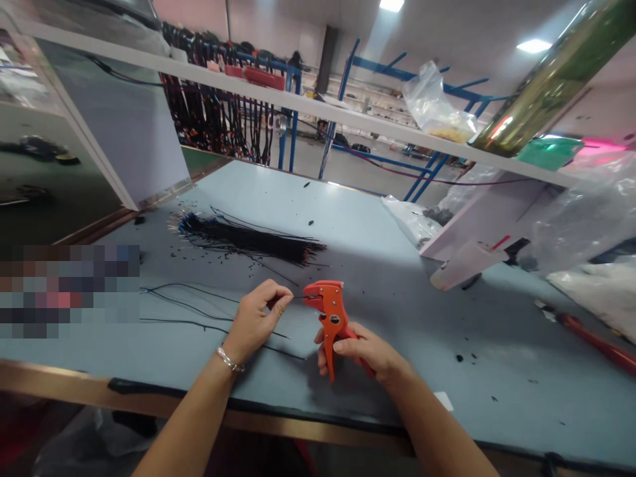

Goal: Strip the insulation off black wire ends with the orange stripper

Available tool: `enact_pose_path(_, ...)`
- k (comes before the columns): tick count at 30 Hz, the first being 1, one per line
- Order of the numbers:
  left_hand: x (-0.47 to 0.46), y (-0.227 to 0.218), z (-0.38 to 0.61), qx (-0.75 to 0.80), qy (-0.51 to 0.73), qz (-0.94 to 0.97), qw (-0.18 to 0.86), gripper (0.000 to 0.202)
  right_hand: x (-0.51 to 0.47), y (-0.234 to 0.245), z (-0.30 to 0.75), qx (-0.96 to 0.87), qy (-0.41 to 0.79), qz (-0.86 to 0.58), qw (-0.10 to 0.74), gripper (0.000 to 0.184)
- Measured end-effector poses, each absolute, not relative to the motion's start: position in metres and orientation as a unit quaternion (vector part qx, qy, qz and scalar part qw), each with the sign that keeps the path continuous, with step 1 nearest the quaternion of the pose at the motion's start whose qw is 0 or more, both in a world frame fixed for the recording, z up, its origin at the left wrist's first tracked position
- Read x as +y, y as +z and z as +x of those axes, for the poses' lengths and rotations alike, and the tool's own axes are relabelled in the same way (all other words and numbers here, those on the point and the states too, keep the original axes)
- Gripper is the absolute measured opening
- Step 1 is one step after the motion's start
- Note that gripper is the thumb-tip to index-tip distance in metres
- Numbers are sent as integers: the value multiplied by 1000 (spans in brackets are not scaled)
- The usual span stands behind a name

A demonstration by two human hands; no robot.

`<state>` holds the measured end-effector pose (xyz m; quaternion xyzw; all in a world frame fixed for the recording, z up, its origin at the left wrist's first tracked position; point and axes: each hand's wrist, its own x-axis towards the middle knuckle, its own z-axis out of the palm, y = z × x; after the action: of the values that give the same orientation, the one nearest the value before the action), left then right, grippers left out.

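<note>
An orange-red wire stripper [334, 318] is gripped by its handles in my right hand [370, 351], jaws pointing left. My left hand [261, 315] pinches a thin black wire [297, 297], and its end reaches the jaws of the stripper. Whether the jaws are clamped on the wire is too small to tell. Several loose black wires [183, 321] lie on the table to the left of and beneath my left hand. Farther back rests a thick bundle of black wires [248, 240], with bare-looking ends at its left.
Small black scraps [460, 358] dot the blue-grey tabletop [397, 331]. A white cylinder [464, 265] lies at right, near plastic bags [586, 212]. A red-handled tool [596, 341] is at the right edge. A white shelf [318, 109] spans the back, with cables hanging behind it.
</note>
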<state>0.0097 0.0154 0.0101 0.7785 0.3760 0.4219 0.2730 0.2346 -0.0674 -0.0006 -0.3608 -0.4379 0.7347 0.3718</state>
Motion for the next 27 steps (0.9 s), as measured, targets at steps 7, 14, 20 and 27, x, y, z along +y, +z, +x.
enact_pose_path(7,15,9,10,370,421,783,272,19,-68,-4,236,-442,736,-354,370,37)
enact_pose_path(14,15,9,10,366,423,784,268,19,-68,-3,232,-456,723,-352,382,30)
enact_pose_path(20,15,8,9,367,419,787,266,19,-69,0,229,-463,712,-363,384,27)
enact_pose_path(27,15,10,9,368,418,786,269,21,-68,-2,228,-472,708,-365,378,25)
